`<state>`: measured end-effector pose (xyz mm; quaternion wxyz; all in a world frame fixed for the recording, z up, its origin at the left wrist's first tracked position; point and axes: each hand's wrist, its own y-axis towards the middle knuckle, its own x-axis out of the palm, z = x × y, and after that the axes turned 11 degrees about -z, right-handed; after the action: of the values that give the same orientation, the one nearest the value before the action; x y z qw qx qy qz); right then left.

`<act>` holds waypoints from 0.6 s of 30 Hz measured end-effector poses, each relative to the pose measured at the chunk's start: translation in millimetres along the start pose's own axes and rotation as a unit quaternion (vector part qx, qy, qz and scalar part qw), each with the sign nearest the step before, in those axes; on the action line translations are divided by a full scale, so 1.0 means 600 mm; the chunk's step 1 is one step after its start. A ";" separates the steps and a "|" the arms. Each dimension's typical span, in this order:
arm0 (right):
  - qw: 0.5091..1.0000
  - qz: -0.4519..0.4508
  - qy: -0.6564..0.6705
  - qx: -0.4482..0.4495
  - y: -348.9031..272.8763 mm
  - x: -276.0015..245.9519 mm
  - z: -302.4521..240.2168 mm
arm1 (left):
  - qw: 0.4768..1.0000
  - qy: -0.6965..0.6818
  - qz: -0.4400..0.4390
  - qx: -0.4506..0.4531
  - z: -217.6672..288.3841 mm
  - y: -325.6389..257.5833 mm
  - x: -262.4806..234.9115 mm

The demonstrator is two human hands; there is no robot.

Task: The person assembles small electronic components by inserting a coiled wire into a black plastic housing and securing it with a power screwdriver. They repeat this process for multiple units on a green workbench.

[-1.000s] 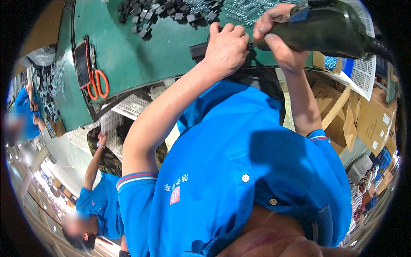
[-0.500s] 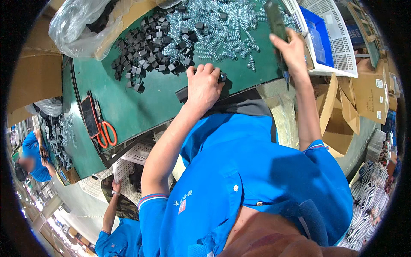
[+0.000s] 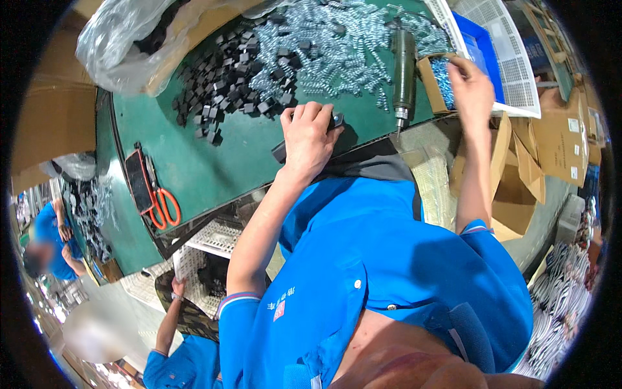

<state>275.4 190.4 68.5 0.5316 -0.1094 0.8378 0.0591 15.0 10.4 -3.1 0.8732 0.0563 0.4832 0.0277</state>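
My left hand (image 3: 307,139) is closed around a dark, block-like part (image 3: 280,153) at the table's near edge. Most of that part is hidden under the palm; a small blue spot shows at its right end. Over the rim of a small cardboard box (image 3: 433,84) is my right hand (image 3: 474,91), its fingers curled with the tips close together. Shiny bluish small metal pieces (image 3: 443,79) fill the box; whether the fingers pinch one cannot be made out. A dark green power screwdriver (image 3: 403,74) rests on the table left of the box, bit toward me.
Black blocks (image 3: 227,84) and coil springs (image 3: 324,48) lie heaped across the green table (image 3: 246,159). Orange-handled scissors (image 3: 165,207) and a phone (image 3: 137,181) are at left. A white crate (image 3: 518,71) stands right, above an open carton (image 3: 512,207). Co-workers sit at left.
My right hand has let go of the screwdriver, which now lies on the table, and has moved right to the small box. My left hand still holds the dark part.
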 end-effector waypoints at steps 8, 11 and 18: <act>0.979 -0.146 -0.143 -0.025 0.092 0.066 0.260 | 0.987 -0.022 0.151 -0.044 0.009 -0.118 -0.096; 0.972 -0.173 -0.139 -0.076 0.122 0.061 0.281 | 0.953 0.098 0.214 -0.192 -0.032 -0.228 -0.153; 0.979 -0.199 0.033 0.007 0.095 0.040 0.288 | 0.697 0.415 0.078 -0.579 -0.193 -0.611 -0.254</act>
<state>403.3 280.1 -28.1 0.5058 -0.2720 0.8166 -0.0576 -166.6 -360.6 18.3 0.4387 -0.4398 0.6792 0.3909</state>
